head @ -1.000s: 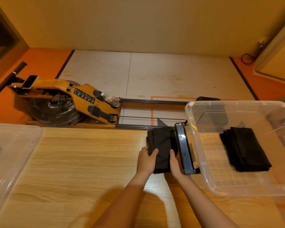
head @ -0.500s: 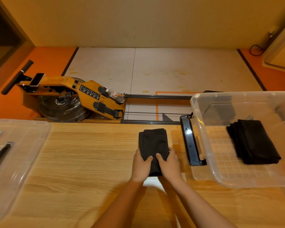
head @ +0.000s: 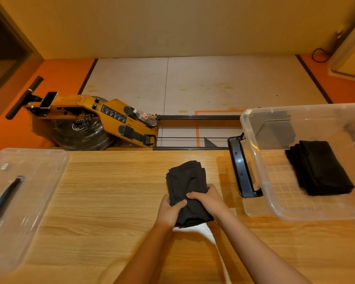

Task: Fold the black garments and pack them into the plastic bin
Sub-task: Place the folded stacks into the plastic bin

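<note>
The folded black garment (head: 184,179) had slid left, away from the plastic bin (head: 254,160). The left grip (head: 170,212) and right grip (head: 211,201) held its near end on the table (head: 111,201). A second folded garment (head: 320,167) lay inside the bin, so this one looked ready for packing.
</note>
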`<action>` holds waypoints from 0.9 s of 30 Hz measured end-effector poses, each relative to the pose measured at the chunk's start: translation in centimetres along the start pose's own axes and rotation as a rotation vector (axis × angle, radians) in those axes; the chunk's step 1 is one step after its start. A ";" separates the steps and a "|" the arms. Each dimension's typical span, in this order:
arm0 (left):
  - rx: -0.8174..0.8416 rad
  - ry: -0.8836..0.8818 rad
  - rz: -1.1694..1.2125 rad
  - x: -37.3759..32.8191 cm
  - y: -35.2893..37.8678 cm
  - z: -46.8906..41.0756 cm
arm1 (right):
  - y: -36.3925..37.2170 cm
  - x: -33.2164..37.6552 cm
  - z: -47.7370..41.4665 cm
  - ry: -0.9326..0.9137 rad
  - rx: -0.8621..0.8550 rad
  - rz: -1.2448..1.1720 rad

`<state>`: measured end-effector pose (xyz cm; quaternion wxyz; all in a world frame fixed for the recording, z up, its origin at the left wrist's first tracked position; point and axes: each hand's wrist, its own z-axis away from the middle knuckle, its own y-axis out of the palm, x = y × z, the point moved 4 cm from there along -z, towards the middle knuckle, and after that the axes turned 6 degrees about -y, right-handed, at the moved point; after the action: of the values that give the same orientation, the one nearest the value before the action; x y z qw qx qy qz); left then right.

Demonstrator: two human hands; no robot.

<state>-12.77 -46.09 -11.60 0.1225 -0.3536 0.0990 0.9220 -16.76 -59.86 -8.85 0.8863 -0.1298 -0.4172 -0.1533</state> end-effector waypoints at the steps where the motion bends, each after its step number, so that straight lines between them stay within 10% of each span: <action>1: 0.018 -0.018 0.032 -0.2 -0.2 0.4 | 0.1 0.3 0.3 -0.017 0.012 -0.001; 11: 0.374 -0.298 0.556 -2.8 -1.8 4.8 | 2.0 5.7 4.4 -0.164 0.225 -0.115; 27: 0.241 0.216 0.141 -11.5 -1.4 7.6 | -0.3 10.2 7.8 -0.272 0.261 -0.070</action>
<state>-8.81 -44.48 1.55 0.0875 -0.4256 0.2460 0.8664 -16.15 -59.05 3.96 0.8251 -0.0188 -0.5539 -0.1096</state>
